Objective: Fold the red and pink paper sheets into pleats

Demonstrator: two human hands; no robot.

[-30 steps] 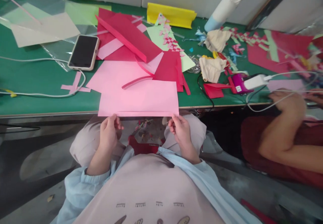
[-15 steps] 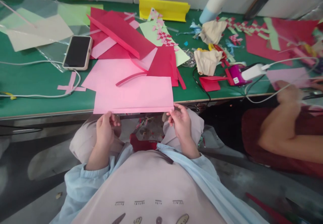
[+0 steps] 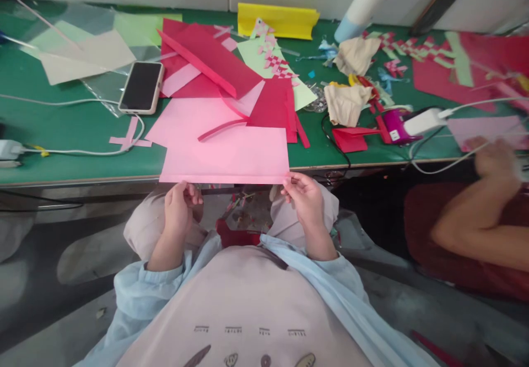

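A pink sheet of paper (image 3: 227, 155) lies at the front edge of the green table, a narrow fold line running along its near edge. My left hand (image 3: 181, 204) is closed at that edge, left of its middle, thumb and fingertips pinching the paper. At the near right corner, my right hand (image 3: 303, 196) pinches the same sheet between thumb and finger. A curved dark pink strip (image 3: 221, 129) rests across the sheet's far edge. Behind it are another pink sheet (image 3: 182, 116) and folded red paper (image 3: 206, 61).
A phone (image 3: 141, 87) with a white cable lies left of the papers. To the right are cloth pieces (image 3: 349, 102), a purple charger (image 3: 399, 126) and a white bottle (image 3: 366, 6). A co-worker's hand (image 3: 496, 157) is at a pink paper on the far right.
The view has shifted slightly, so the table's things appear further right. Both hands keep their places on the pink sheet's near edge. The co-worker's hand is blurred by motion.
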